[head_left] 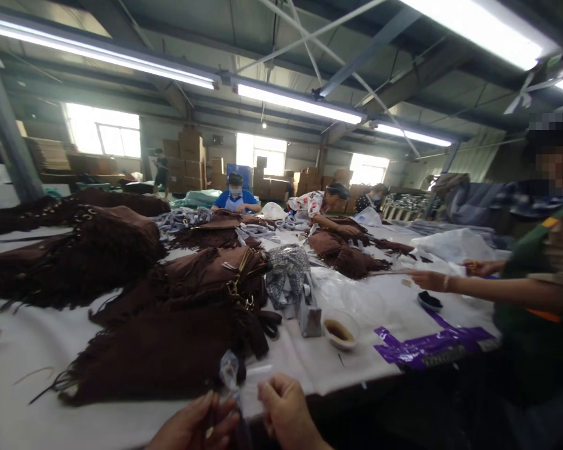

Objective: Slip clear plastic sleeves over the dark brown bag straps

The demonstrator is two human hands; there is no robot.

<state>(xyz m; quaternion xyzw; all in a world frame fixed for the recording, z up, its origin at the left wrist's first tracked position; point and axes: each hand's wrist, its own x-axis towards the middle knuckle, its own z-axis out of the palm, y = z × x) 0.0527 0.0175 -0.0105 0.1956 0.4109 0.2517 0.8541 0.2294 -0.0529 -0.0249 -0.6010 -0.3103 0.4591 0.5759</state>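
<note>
My left hand [197,424] is at the bottom edge, its fingers closed around a dark strap piece with a small gold-coloured metal bit. A clear plastic wrap [229,372] rises beside those fingers. Just to the right, my right hand [288,409] is curled with thumb and forefinger pinched; whatever lies between them is too small to make out. Beyond both hands lies a dark brown fringed bag [154,350] on the white-covered table [300,369], with another brown bag [201,272] with gold zips and chain behind it.
A bowl of brown liquid [340,330] stands right of a grey metal block [310,320]. Purple plastic [434,347] lies at the table edge. More brown bags [107,244] are piled left. At right, a person's hand [429,281] reaches over the table; others work behind.
</note>
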